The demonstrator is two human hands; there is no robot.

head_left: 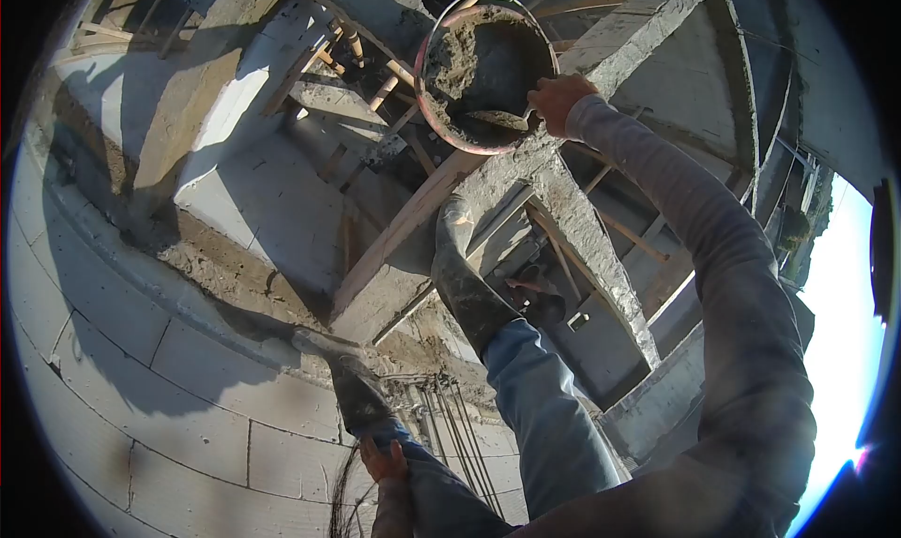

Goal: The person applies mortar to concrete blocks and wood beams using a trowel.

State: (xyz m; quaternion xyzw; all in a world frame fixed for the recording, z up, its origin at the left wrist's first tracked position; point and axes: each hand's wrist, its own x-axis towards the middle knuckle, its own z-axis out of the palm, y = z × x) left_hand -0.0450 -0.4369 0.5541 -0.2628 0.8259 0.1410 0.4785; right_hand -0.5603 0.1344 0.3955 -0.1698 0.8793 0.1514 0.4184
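Note:
A round bucket [429, 106] with a reddish rim stands on the concrete beam, its wire handle swung to the far side. Wet grey mortar [457, 64] clings to its inner wall. My right hand [560, 104] is closed at the bucket's right edge. It appears to grip the handle of a trowel [497, 120], whose mortar-coated blade lies low inside the bucket; the handle is hidden by my fingers. My left hand [383, 459] rests on my left leg near the knee, fingers apart and holding nothing.
My boots [466, 275] straddle a narrow concrete beam [399, 266] and a ledge by the block wall [202, 374]. Deep openings with timber props [383, 92] lie between beams. Thin steel rods [457, 435] stand beside my legs. Another beam [596, 247] runs right.

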